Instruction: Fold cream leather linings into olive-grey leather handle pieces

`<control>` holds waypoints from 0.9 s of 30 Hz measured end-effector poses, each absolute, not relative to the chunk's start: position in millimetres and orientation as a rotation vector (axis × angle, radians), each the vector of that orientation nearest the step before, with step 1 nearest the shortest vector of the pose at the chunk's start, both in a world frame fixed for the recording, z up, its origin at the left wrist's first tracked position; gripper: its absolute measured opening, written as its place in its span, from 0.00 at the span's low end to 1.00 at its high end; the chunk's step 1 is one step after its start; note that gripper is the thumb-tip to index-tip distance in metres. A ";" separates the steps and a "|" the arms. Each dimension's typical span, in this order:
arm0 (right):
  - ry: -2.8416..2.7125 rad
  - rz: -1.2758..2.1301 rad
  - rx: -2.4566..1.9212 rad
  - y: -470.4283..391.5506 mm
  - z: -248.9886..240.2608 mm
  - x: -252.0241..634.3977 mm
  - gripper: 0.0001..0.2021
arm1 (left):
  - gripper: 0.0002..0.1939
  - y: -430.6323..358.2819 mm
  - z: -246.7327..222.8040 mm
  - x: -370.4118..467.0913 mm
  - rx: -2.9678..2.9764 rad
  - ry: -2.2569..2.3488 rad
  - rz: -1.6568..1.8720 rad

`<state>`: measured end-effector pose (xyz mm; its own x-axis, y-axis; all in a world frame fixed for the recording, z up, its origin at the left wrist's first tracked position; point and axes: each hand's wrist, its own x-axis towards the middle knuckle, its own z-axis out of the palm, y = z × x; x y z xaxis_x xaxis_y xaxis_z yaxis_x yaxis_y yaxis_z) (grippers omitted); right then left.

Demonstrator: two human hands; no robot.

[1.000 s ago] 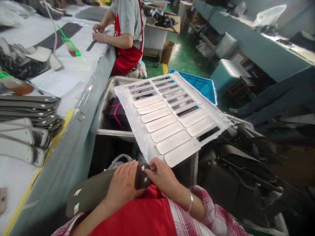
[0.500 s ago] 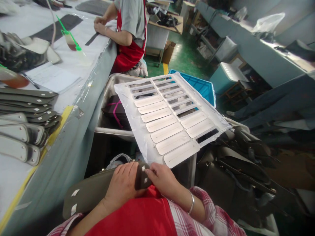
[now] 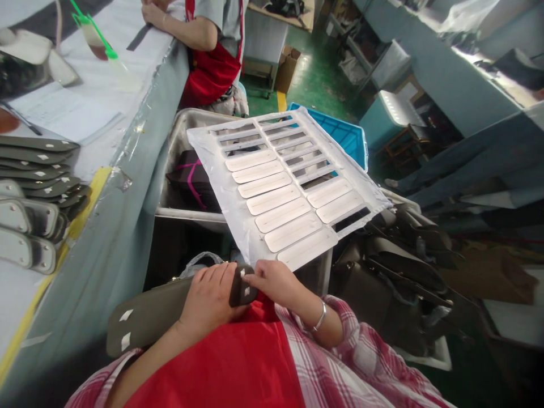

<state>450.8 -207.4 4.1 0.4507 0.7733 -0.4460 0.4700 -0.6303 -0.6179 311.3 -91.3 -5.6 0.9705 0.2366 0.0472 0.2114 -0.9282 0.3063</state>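
A long dark olive piece (image 3: pixel 148 314) with rounded ends and small white tabs lies across my lap, over the red apron (image 3: pixel 225 368). My left hand (image 3: pixel 210 294) is wrapped over it near its right end. At that end my right hand (image 3: pixel 276 283) has its fingers bent together against the piece, by a white tab. What the right fingertips pinch is too small to make out. Just beyond my hands rests a white frame sheet (image 3: pixel 250 232) with rows of oblong pieces, some slots open.
The table (image 3: pixel 97 221) at the left bears stacked olive pieces (image 3: pixel 34 170), papers (image 3: pixel 63 113) and a green-tipped bottle (image 3: pixel 96 39). Another person (image 3: pixel 212 62) works at its far side. Beyond the sheet are a white bin (image 3: pixel 170 164) and a blue crate (image 3: pixel 344 133); dark bags (image 3: pixel 382 294) lie right.
The view has shifted, so the table and sheet sit a little further up and left. Both hands keep their places on the olive piece; its right end appears slightly more tucked down.
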 end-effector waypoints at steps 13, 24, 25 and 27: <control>-0.878 0.970 -2.143 -218.5 -9.3 442.7 0.14 | 0.39 -80.8 8.3 267.1 2.887 0.255 0.279; -1.887 0.374 -2.048 -190.3 14.5 419.6 0.40 | 0.19 -24.0 26.5 140.5 1.924 1.456 0.188; -1.971 0.339 -2.027 -183.2 12.3 415.1 0.42 | 0.18 -22.1 25.2 140.9 1.868 1.412 0.197; -2.098 0.299 -1.981 -169.5 7.4 406.6 0.45 | 0.17 -18.8 22.7 143.2 1.780 1.361 0.230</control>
